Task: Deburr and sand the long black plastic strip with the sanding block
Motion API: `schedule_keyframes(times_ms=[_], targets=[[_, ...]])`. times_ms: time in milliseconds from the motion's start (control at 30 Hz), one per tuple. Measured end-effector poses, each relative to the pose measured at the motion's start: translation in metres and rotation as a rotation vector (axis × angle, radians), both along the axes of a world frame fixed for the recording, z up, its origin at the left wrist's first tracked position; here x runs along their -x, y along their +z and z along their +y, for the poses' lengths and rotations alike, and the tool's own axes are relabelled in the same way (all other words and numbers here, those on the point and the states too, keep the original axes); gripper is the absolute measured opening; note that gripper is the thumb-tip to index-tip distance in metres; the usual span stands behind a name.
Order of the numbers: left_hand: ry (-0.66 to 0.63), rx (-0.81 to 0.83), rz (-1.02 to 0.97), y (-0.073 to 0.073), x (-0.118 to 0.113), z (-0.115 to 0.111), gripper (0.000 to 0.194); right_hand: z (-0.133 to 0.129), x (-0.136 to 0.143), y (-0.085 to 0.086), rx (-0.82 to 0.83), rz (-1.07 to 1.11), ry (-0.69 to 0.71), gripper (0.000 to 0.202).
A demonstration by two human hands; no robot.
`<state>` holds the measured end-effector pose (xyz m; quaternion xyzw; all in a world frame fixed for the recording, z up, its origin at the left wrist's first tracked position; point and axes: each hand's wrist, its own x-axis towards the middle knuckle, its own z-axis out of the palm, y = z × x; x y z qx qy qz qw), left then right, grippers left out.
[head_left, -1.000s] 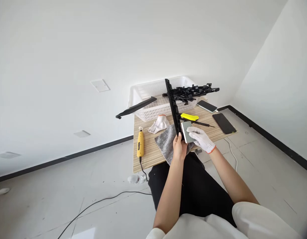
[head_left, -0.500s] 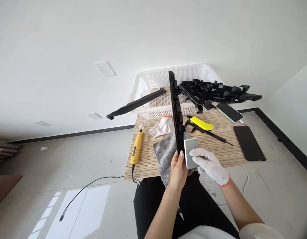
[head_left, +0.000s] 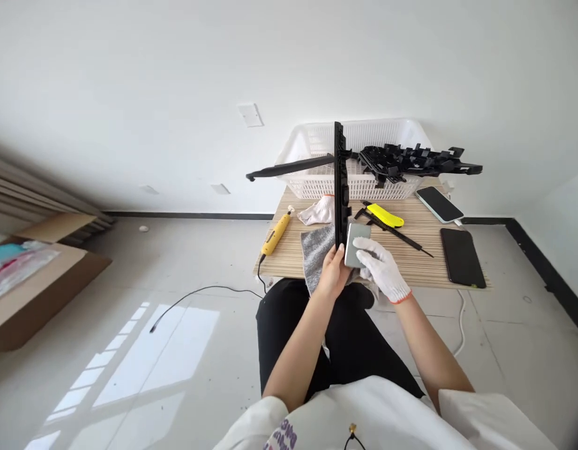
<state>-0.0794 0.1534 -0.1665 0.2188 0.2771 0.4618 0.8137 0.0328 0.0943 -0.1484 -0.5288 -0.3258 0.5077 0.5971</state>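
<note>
Over the tabletop's (head_left: 410, 250) near edge, the left hand (head_left: 333, 275) grips an upright black plastic strip (head_left: 339, 181) while the gloved right hand (head_left: 380, 269) presses a grey sanding block (head_left: 355, 244) against it, apparently mid-sanding; further strokes call for a steady grip.

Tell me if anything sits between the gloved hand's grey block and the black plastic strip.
Nothing visible does. The right hand holds the grey block right beside the black plastic strip, which the left hand grips at its lower end. Whether block and strip touch cannot be told.
</note>
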Motion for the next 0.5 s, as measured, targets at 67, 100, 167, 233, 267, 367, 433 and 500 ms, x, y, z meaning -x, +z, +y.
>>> schedule_keyframes(times_ms=[67, 100, 167, 233, 267, 367, 433, 500], targets=[[0.015, -0.025, -0.029, 0.0001, -0.0013, 0.0008, 0.023, -0.0009, 0.0008, 0.0002, -0.002, 0.008, -0.002, 0.039], [0.02, -0.029, -0.034, 0.0002, -0.0018, 0.0012, 0.023, -0.0018, 0.0009, 0.0004, 0.003, 0.004, 0.014, 0.04], [0.025, -0.024, -0.033, 0.0005, -0.003, 0.0019, 0.024, -0.0036, 0.0007, 0.0013, 0.022, -0.009, 0.044, 0.04], [0.023, -0.012, -0.026, 0.0014, -0.0047, 0.0021, 0.026, -0.0045, 0.0, 0.0029, 0.049, -0.005, 0.048, 0.039], [0.02, -0.006, -0.021, 0.0018, -0.0057, 0.0018, 0.026, -0.0045, -0.0006, 0.0038, 0.064, 0.01, 0.043, 0.039], [0.024, 0.004, 0.008, 0.0018, -0.0075, -0.0006, 0.027, -0.0027, -0.0031, 0.0067, 0.108, 0.084, 0.034, 0.039], [0.034, 0.028, 0.033, 0.0, -0.0057, -0.003, 0.028, -0.001, -0.0052, 0.0086, 0.14, 0.108, 0.044, 0.039], [0.004, 0.067, 0.071, -0.0032, -0.001, -0.0046, 0.031, 0.0005, -0.0071, 0.01, 0.17, 0.119, 0.064, 0.038]])
